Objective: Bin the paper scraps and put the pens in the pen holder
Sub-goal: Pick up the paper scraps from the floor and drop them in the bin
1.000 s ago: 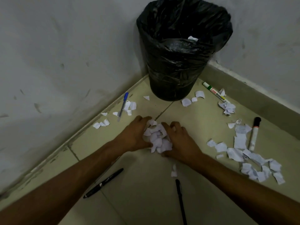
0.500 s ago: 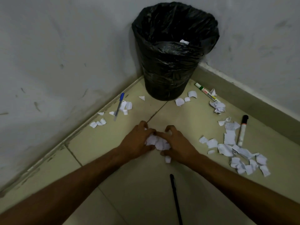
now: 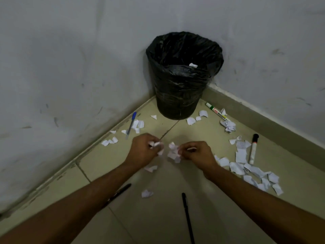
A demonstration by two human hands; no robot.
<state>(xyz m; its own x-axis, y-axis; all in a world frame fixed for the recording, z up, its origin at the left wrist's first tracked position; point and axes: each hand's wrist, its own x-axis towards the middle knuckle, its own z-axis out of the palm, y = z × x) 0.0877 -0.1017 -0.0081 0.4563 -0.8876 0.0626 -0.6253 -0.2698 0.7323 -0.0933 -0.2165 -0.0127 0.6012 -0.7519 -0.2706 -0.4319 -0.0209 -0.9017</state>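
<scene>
Paper scraps are what you have in hand right now: your left hand is closed on a small wad at its fingertips, and your right hand is pinched shut on a looser clump that hangs between the two hands. Both hands look raised a little off the floor, and they sit near each other without touching.

You seem to be in the binning step, with a handful gathered and not yet dropped. The next move calls for carrying both loads forward and up over the rim of the black-lined bin, which stands in the far corner straight beyond your hands, then opening the fingers above its mouth. Keep the grip snug, since loose pieces could slip out on the way.

Just below your left hand lies one stray scrap, and another sits nearer you. More lie to the far left beside the blue pen and in a wide scatter on the right, next to the black-capped marker. A green-capped marker lies right of the bin's base, and two black pens lie near you. No pen holder is in view.
</scene>
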